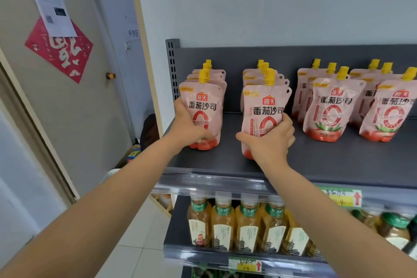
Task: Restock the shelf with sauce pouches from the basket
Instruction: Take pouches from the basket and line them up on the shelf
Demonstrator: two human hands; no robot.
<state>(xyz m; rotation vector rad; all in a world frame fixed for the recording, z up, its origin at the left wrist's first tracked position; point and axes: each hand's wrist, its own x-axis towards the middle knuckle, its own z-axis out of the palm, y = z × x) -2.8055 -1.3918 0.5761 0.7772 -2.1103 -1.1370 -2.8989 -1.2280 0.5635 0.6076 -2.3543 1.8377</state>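
Left hand (187,125) curled round the lower left edge of the leftmost pouch (204,106), front of its row. Right hand (269,142) grips the second pouch (262,108) low on its body, front of the next row. Both pouches upright on the grey shelf (327,165), yellow spouts up. Further pouch rows (329,110) stand right, apart from the hands. Tea bottles (237,221) on the tier below.

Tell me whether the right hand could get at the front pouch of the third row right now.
Probably not yet: the right hand grips a second-row pouch. The way to the third-row pouch looks free over bare shelf.
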